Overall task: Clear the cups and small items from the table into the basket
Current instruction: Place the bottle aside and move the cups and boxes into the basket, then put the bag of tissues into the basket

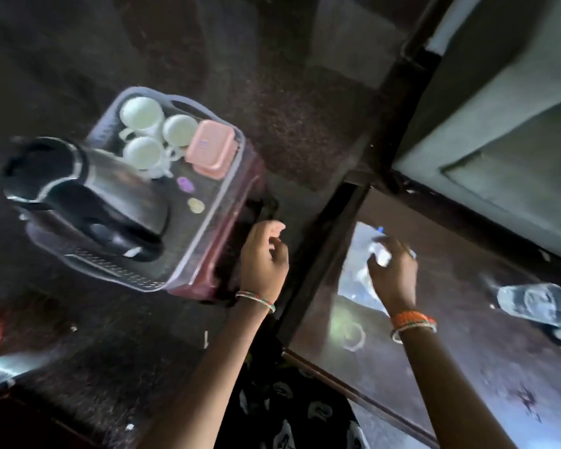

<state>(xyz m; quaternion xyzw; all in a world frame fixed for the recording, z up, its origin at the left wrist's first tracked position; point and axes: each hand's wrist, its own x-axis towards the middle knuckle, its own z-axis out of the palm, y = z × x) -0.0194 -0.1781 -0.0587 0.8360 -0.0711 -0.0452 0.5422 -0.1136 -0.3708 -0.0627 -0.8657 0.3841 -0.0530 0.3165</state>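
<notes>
Small pale item (382, 256), crumpled-looking and blurred, identity not resolvable: sits on the glossy dark table (460, 345) near its far left corner, under the right hand (392, 270). Right fingers curl around it, apparently pinching it from above; whether it is lifted or resting on the surface, cannot tell. The item lies over a bright reflective patch on the tabletop, which may be glare or a clear sheet; undetermined. Further right on the table lies a translucent object (538, 303), possibly a tumbled glass or plastic cup, well apart from the right hand and not yet collected. Left of the table, down on the dark carpet, stands the clear plastic basket (208, 241). It holds three white cups (143, 153) grouped at the far end, a pink lidded box (211, 149) beside them, a black and steel flask (88, 196) lying across the near end, and two small tokens, purple and yellow, on the basket floor between. Left hand (266, 254) hovers just beside the basket's near right corner, fingers loosely curled and holding nothing, thumb close to the rim; contact with the rim uncertain. Judgement: the step in hand is pick-up of a small table item with the right hand, task well along since the cups are already binned. Next move calls for a secure pinch, a carry leftward across the table edge, and release into the free floor space near the tokens, clear of the flask.
</notes>
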